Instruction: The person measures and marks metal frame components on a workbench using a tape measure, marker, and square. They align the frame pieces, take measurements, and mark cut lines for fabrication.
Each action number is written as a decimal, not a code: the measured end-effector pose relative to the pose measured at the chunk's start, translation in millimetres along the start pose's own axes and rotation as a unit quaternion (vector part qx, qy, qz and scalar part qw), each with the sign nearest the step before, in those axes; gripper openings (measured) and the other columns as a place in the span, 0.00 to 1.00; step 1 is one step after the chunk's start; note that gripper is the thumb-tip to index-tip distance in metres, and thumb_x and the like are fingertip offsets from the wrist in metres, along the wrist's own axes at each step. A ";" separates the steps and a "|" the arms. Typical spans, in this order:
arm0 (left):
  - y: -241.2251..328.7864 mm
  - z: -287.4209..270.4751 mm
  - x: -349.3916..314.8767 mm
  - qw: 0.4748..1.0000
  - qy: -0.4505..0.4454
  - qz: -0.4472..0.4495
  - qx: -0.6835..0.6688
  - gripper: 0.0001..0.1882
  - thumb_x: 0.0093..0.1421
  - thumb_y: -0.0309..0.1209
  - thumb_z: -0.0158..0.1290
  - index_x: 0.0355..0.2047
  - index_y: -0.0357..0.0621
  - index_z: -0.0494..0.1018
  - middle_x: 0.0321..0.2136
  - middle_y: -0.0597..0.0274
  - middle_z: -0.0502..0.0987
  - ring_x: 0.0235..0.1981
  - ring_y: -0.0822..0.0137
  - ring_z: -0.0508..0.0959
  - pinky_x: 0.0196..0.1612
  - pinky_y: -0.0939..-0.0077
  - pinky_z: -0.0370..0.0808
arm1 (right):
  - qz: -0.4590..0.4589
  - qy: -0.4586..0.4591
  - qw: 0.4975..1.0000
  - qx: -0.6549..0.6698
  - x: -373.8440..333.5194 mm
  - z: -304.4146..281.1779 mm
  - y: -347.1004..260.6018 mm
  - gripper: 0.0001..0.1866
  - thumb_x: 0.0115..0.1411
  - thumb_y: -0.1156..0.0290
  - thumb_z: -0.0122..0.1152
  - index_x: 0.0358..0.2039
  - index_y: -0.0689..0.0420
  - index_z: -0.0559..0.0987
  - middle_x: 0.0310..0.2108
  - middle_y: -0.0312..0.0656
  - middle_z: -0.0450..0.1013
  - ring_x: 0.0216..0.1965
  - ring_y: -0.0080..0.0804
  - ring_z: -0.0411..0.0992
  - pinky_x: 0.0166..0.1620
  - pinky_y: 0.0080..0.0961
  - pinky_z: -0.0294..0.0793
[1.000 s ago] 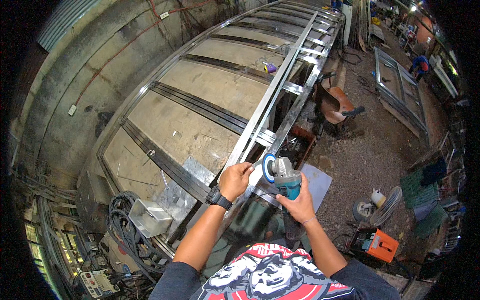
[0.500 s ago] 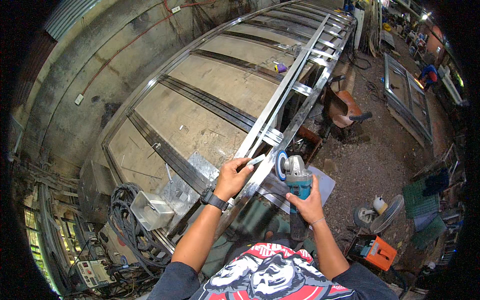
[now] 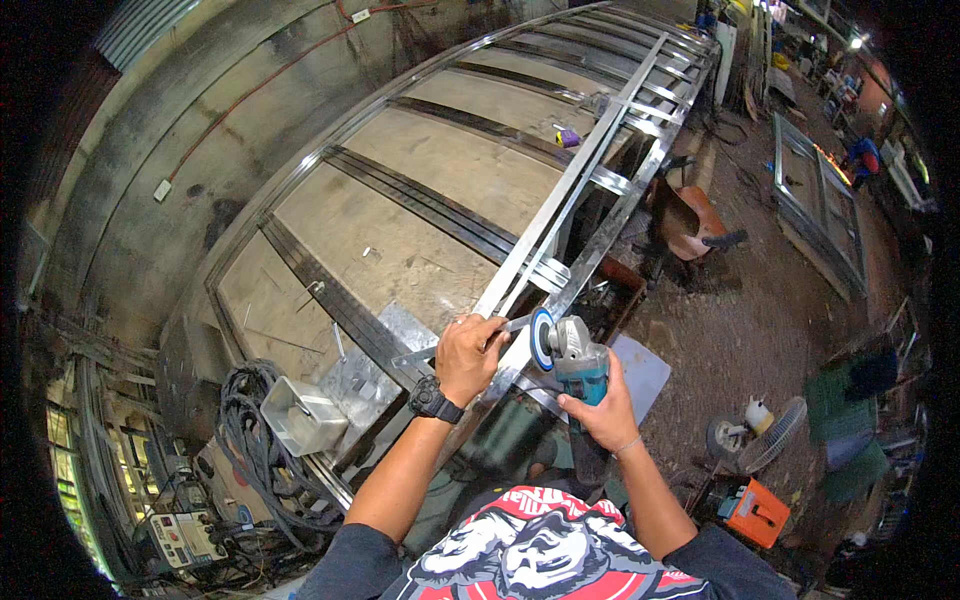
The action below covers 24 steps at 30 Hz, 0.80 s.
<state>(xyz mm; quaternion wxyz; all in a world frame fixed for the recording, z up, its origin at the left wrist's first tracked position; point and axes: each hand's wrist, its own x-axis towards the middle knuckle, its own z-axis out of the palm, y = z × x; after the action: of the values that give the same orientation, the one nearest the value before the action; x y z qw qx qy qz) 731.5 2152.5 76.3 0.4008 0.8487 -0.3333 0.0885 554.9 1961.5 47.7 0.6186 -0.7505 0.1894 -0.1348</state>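
My left hand is closed around a small flat metal strip, whose end sticks out past my fingers on the right. A blue-green angle grinder with a grey metal head sits in my right hand, its fingers wrapped round the body. The grinder's blue-rimmed disc faces left and is at the strip's end, seemingly touching it. Both hands are over the near end of a long metal frame. Part of the strip is hidden by my left hand.
Long metal bars lie along the frame's right side. A clear plastic bin and coiled cables are at the near left. To the right are a fan, an orange machine and a wheelbarrow. Sparks fly near another person.
The grinder has moved slightly left, bringing its disc to the strip's end. My left hand has rolled over, its back now facing up. Sparks near the other person have grown.
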 end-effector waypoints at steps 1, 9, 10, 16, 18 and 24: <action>-1.3 -0.7 0.5 1.000 0.018 0.007 -0.005 0.11 0.60 0.31 0.64 0.42 0.41 0.85 0.31 0.50 0.81 0.33 0.50 0.80 0.39 0.61 0.74 | -0.010 -0.004 1.000 -0.015 -0.4 1.0 2.2 0.58 0.50 0.65 0.82 0.72 0.66 0.53 0.60 0.51 0.71 0.60 0.38 0.71 0.64 0.35 0.70; -12.8 -14.3 -8.6 0.993 0.033 -0.096 -0.053 0.14 0.61 0.34 0.63 0.45 0.40 0.85 0.32 0.49 0.82 0.35 0.54 0.81 0.42 0.65 0.75 | 0.024 -0.028 0.998 0.043 5.7 3.0 16.2 0.50 0.54 0.59 0.79 0.70 0.63 0.60 0.57 0.47 0.73 0.55 0.36 0.74 0.61 0.34 0.72; -15.9 -14.1 -12.6 0.990 0.031 -0.122 -0.065 0.16 0.61 0.35 0.63 0.46 0.40 0.84 0.34 0.49 0.83 0.37 0.54 0.82 0.43 0.65 0.76 | 0.047 -0.027 0.996 0.068 8.6 0.6 15.3 0.48 0.56 0.57 0.78 0.69 0.62 0.61 0.56 0.46 0.74 0.54 0.35 0.74 0.60 0.33 0.73; -32.2 -27.0 -80.6 0.957 0.070 -0.257 -0.112 0.18 0.63 0.34 0.64 0.50 0.36 0.82 0.44 0.45 0.85 0.46 0.56 0.85 0.52 0.67 0.78 | 0.124 -0.119 0.945 0.278 30.3 -0.2 16.0 0.33 0.63 0.56 0.70 0.60 0.59 0.66 0.38 0.45 0.76 0.29 0.38 0.82 0.29 0.35 0.87; -28.7 -30.9 -115.9 0.934 0.070 -0.331 -0.117 0.18 0.63 0.34 0.64 0.49 0.36 0.82 0.43 0.47 0.86 0.45 0.57 0.85 0.51 0.67 0.78 | 0.144 -0.142 0.921 0.332 40.6 10.5 25.6 0.32 0.63 0.52 0.69 0.56 0.63 0.70 0.37 0.48 0.78 0.29 0.40 0.82 0.31 0.37 0.87; -17.9 -38.6 -201.3 0.844 0.102 -0.468 -0.240 0.17 0.66 0.35 0.64 0.49 0.37 0.80 0.40 0.64 0.84 0.41 0.74 0.81 0.46 0.76 0.78 | 0.267 -0.256 0.811 0.454 104.8 88.3 61.4 0.30 0.66 0.45 0.65 0.46 0.64 0.78 0.34 0.48 0.80 0.30 0.40 0.82 0.34 0.39 0.87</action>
<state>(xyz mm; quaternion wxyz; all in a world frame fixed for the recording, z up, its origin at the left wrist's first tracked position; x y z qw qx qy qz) 594.0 2288.9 6.8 0.6177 0.7673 0.1358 -0.1064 679.7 1981.8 -33.3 0.9264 -0.3118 0.1350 0.1621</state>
